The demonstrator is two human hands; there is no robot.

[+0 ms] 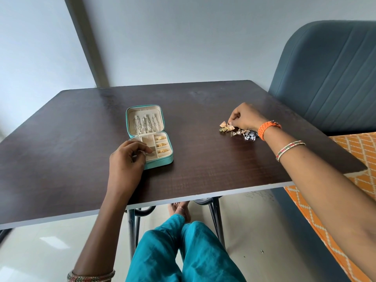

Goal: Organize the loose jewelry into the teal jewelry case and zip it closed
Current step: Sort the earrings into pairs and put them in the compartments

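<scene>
Pinching a gold earring [225,124] from the loose jewelry [238,131] under the right hand [247,117]; steadying the open teal jewelry case [150,137] with curled left hand [127,159]. Likely light, snag-prone, slippery; best lifted by the solid body.
</scene>
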